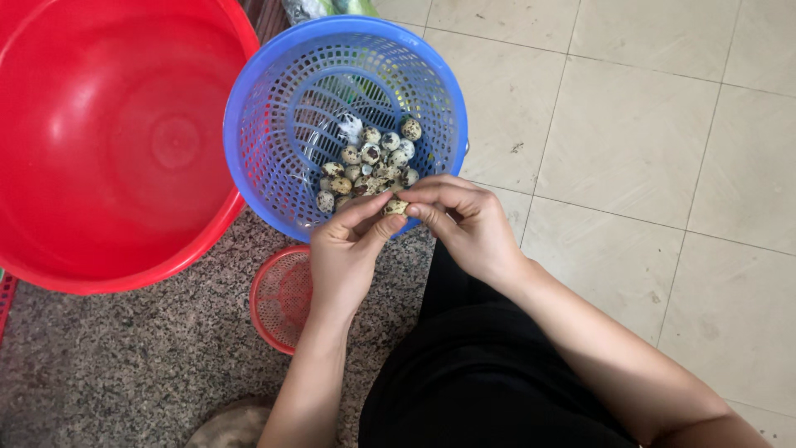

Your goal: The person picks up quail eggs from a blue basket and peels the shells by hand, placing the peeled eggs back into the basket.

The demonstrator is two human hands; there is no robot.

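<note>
Hands: you have two in view, your left hand (344,249) and your right hand (464,224), meeting just over the near rim of the blue basket (257,141).
Grip: both sets of fingertips are pinched together on one speckled egg (395,206); your left thumb and forefinger press it from one side, your right fingers curl over it from the other.
Held egg: one, small, cream with dark blotches, mostly covered by your fingers, so you cannot tell whether its shell is whole.
Eggs in the basket: roughly twenty speckled eggs (371,162), heaped on the basket's near side; the lower ones hide under the upper, so an exact count is not possible.
Baskets: two; the blue one, perforated and round, and a smaller red basket (280,299) beneath your left wrist, partly covered by your arm.
Basin: one large red basin (99,141), touching the blue basket, cut off at the top and left edges.
Floor: speckled stone under the basin, pale tiles (647,124) on your right.
Hard to make out: a pale scrap among the eggs near the basket's middle.
</note>
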